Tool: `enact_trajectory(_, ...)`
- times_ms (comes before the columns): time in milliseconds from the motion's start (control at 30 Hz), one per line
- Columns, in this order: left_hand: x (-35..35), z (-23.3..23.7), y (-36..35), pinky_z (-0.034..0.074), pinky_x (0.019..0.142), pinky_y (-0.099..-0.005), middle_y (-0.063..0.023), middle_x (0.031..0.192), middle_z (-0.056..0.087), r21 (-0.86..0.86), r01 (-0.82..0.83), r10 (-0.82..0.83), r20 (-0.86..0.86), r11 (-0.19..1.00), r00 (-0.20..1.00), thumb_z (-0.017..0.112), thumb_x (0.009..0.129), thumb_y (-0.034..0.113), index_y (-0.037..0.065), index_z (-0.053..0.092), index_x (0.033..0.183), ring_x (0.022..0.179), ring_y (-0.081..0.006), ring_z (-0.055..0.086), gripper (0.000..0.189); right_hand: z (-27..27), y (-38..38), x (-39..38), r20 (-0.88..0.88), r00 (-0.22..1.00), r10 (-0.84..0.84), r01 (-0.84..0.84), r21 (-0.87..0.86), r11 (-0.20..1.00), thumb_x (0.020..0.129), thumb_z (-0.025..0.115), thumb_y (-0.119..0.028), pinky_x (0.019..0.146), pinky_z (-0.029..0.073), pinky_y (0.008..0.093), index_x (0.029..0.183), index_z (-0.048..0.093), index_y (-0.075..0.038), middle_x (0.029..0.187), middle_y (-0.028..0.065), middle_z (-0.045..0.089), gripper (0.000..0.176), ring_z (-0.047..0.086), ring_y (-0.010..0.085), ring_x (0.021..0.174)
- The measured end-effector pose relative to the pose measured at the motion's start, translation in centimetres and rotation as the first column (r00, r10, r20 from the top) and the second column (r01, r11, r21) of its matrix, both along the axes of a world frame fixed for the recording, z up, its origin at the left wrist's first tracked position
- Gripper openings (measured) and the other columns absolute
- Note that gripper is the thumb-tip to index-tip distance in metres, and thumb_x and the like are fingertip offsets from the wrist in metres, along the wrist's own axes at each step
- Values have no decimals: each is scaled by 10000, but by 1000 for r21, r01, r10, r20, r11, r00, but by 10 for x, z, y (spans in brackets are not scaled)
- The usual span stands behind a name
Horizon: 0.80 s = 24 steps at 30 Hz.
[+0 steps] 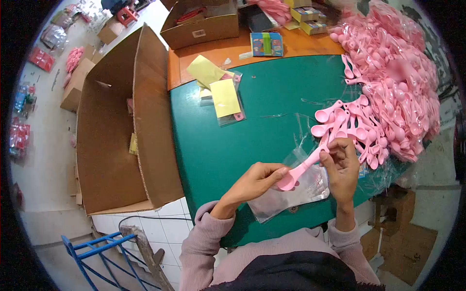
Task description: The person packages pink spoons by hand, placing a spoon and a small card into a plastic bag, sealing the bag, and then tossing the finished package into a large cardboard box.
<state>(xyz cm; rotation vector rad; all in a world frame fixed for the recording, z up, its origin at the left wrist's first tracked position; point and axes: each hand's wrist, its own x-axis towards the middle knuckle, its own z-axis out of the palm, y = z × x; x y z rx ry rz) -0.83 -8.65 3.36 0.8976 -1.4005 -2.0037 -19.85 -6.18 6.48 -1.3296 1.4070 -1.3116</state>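
Observation:
My left hand (252, 183) pinches the bowl end of a pink plastic spoon set (300, 169) near the front edge of the green table (233, 140). My right hand (342, 167) grips the handle end of the same spoons. Under both hands lies a clear plastic bag (296, 194), partly covered by them. Just beyond my right hand sits a loose cluster of pink spoons (354, 126).
A big heap of bagged pink spoons (403, 82) fills the table's right side. Yellow cards on packed bags (224, 97) lie at the table's left. An open cardboard box (121, 121) stands left of the table. Smaller boxes (201, 24) sit at the back.

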Motion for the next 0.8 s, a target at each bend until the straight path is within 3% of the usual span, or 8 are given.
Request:
enact_trajectory(100,-2,-6,0,451,696,-229,-61,838,637,-60,89,-89,7,994,996,402,935,208,-38,601,988,763,-95,565,320,-2,10,-4,-31,999,37,-38,-33,999,882,523,-250,694,460,282,952,524,1,856,93,557,260,563,151,802)
enact_trajectory(167,-4,-3,1,446,683,-212,-78,845,640,-43,-6,2,-81,999,997,409,934,208,-49,601,978,755,-89,560,324,0,10,-2,-510,791,338,-504,-231,832,901,431,-395,811,411,361,976,574,-31,1007,146,517,398,512,232,935)
enact_trajectory(200,-2,2,0,449,677,-209,-103,871,641,-32,20,-19,16,999,1000,406,937,209,-53,591,992,787,-100,582,325,-1,13,-5,-510,792,335,-500,-229,835,901,431,-395,811,411,361,976,574,-31,1007,146,517,398,512,232,935)
enact_trajectory(333,0,5,0,457,678,-214,-117,890,638,31,-28,30,-78,999,996,401,940,209,-48,575,1025,830,-129,606,321,-8,32,-41,-435,881,185,-200,10,980,796,584,-335,833,376,358,1001,591,-57,1087,149,459,346,448,273,1008)
enact_trajectory(400,0,5,-1,457,687,-225,-133,906,640,72,-88,93,-69,994,993,403,936,225,-50,570,1031,803,-145,610,335,-22,39,-60,-796,588,-144,224,-10,975,712,651,-168,763,408,311,989,585,-42,950,130,508,312,504,248,868)
enact_trajectory(500,-1,5,-3,460,689,-226,-144,910,638,70,-76,82,-83,995,993,404,936,222,-54,565,1036,812,-151,612,335,-35,50,-79,-589,804,-86,324,312,893,695,638,-47,676,422,266,958,570,-7,810,98,524,275,512,191,708)
enact_trajectory(633,-1,-1,-3,463,699,-225,-146,911,637,72,-85,91,-85,994,992,402,937,214,-57,565,1036,833,-158,614,331,-29,46,-77,-631,762,-144,389,268,881,723,606,-17,624,413,236,932,557,10,760,59,527,217,498,123,660)
enact_trajectory(800,-4,-4,0,466,711,-226,-147,919,634,63,-5,10,-76,998,997,410,934,205,-63,566,1033,868,-170,614,326,22,18,-36,-241,966,-90,122,125,985,750,577,14,612,422,231,924,580,14,763,47,561,174,530,106,697)
